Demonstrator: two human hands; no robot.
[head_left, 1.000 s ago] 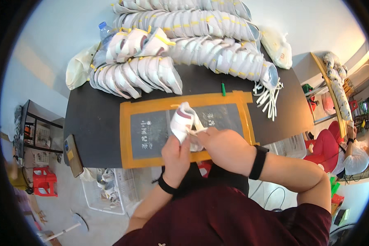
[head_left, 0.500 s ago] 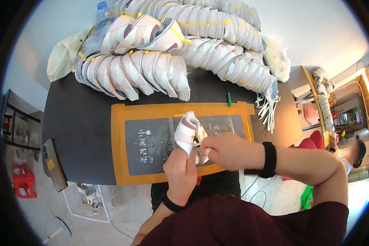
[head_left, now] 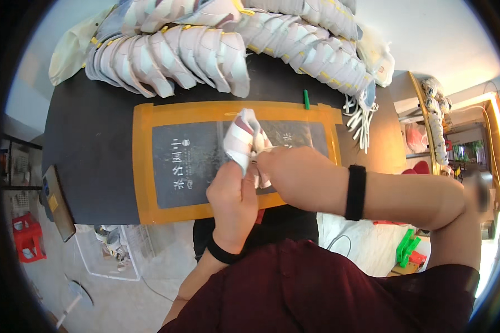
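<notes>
A white, pink and maroon shoe upper (head_left: 240, 139) stands heel-up over the dark mat in front of me. Wrapped round its lower left side, my left hand (head_left: 231, 194) holds it with the thumb pressed along the near edge. My right hand (head_left: 294, 176) is closed against the upper's right side, at the opening. Its fingertips are mostly hidden, and I cannot make out exactly what they pinch. The mat (head_left: 169, 166) is framed with orange tape (head_left: 144, 172). Beyond it lies a green-handled tool (head_left: 306, 100).
Long nested rows of shoe uppers (head_left: 166, 61) fill the table's far side. White laces (head_left: 361, 125) hang at their right end. A phone (head_left: 59, 202) lies at the left edge. Below are a white crate (head_left: 108, 273) and a red stool (head_left: 29, 238). Shelving stands at right.
My view has shifted, so the table sits higher in the picture. The right hand has turned and closed in against the upper, covering more of it; the left keeps its hold.
</notes>
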